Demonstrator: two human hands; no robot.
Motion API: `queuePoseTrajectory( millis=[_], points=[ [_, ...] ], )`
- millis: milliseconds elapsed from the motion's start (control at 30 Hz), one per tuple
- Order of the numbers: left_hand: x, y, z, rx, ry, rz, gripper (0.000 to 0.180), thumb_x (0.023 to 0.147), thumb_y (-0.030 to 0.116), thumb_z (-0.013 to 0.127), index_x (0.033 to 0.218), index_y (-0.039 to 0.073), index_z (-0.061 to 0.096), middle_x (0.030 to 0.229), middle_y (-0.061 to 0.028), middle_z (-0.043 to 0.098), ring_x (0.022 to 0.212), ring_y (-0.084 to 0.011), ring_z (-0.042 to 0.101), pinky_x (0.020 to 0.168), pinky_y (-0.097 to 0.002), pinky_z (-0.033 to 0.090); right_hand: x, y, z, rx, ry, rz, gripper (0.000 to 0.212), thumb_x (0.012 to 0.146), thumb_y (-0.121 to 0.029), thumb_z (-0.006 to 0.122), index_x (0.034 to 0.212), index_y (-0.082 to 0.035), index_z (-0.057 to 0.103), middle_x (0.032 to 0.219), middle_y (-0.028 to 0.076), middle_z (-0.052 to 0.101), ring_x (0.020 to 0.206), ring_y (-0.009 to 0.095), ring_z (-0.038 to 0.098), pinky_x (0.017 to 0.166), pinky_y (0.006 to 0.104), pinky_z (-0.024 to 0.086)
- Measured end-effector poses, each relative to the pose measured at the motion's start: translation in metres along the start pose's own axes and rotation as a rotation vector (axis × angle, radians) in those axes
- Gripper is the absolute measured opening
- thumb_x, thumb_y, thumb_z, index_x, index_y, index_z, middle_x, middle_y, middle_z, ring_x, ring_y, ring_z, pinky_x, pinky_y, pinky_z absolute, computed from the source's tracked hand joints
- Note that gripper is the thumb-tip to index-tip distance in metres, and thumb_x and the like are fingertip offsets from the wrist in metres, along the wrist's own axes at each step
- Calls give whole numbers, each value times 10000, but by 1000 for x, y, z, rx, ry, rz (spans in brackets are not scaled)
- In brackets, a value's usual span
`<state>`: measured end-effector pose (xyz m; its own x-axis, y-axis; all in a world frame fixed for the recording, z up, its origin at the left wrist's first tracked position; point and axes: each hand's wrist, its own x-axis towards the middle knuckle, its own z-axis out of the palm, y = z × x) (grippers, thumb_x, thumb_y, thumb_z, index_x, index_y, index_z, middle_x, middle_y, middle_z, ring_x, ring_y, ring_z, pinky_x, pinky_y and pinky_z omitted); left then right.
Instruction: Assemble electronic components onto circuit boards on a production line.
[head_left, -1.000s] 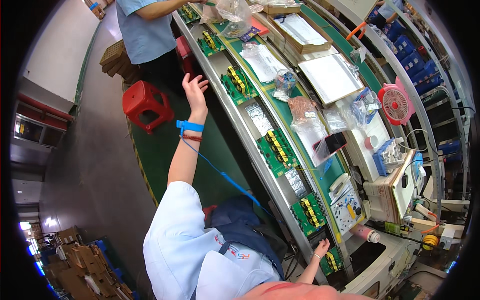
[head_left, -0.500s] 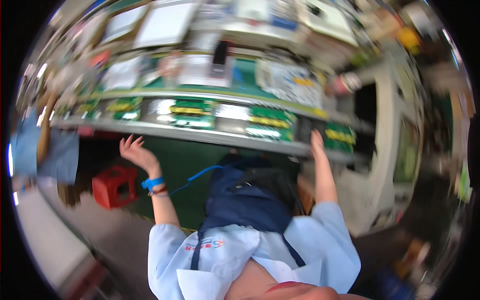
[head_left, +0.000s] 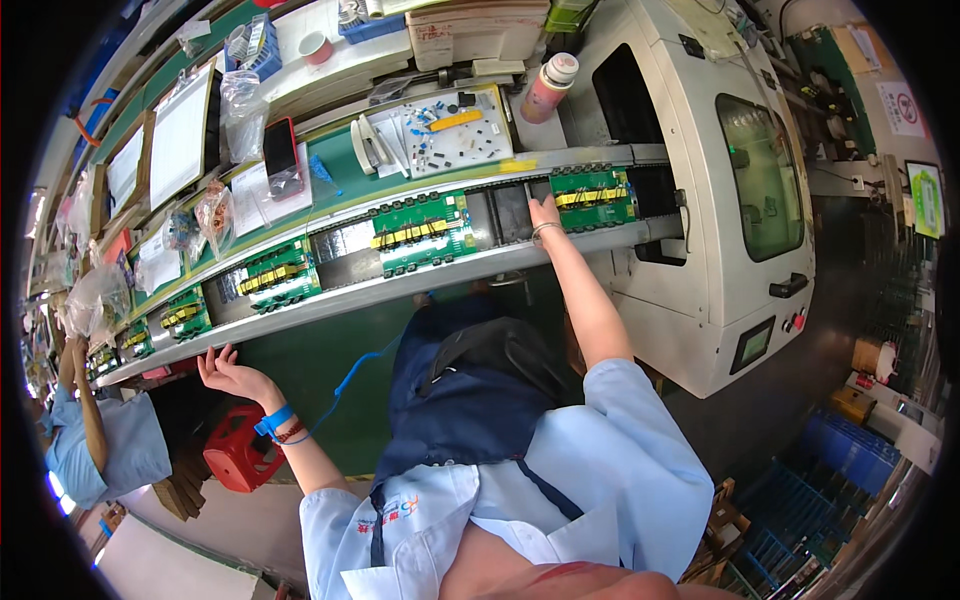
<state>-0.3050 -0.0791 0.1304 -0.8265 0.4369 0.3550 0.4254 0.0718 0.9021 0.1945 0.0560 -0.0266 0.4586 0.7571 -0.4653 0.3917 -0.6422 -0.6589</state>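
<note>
My right hand point(head_left: 546, 213) is at the conveyor, its fingers stretched out against the left edge of a green circuit board point(head_left: 592, 197) with yellow parts and black wires. That board lies on the rails just left of the machine's opening. My left hand point(head_left: 238, 378) is empty, palm up with fingers apart, just in front of the conveyor's front rail point(head_left: 350, 285). A blue wrist strap point(head_left: 274, 420) with a blue cord is on my left wrist. Left of my right hand, another similar circuit board point(head_left: 424, 235) lies on the conveyor, with several more farther left.
A large white machine point(head_left: 680, 330) with a window stands at the right. Behind the conveyor are a tray of small parts point(head_left: 455, 130), a pink bottle point(head_left: 549, 88), a phone point(head_left: 282, 155) and clipboards. A red stool point(head_left: 240, 450) and a co-worker point(head_left: 110, 440) are at left.
My view has turned to the right, so the boards sit farther left in it and more of the machine shows. My right hand stays at the same board's left edge; my left hand remains empty.
</note>
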Motion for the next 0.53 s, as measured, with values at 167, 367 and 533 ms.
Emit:
queuePoseTrajectory(
  millis=[167,367,533],
  points=[
    [-11,6,1,-21,4,-13,341,895,116,383,1198,-28,323,1130,-182,483,809,-210,566,675,-281,448,11,2,3,-45,-40,-20,670,756,-278,489,1263,122,311,1231,338,404,1166,419,400,997,368,315],
    [-24,24,-17,31,38,87,304,896,101,373,1174,-21,354,1098,-170,483,774,-196,580,673,-281,470,21,15,-19,61,-212,95,527,794,-355,504,1088,81,469,1080,235,540,878,350,587,649,459,495],
    [-23,27,-57,3,203,28,321,901,145,423,1184,4,363,1103,-161,486,776,-206,585,684,-285,478,158,64,3,112,-398,292,617,852,-421,480,1321,-57,312,1194,123,530,915,249,592,811,403,466]
  ],
)
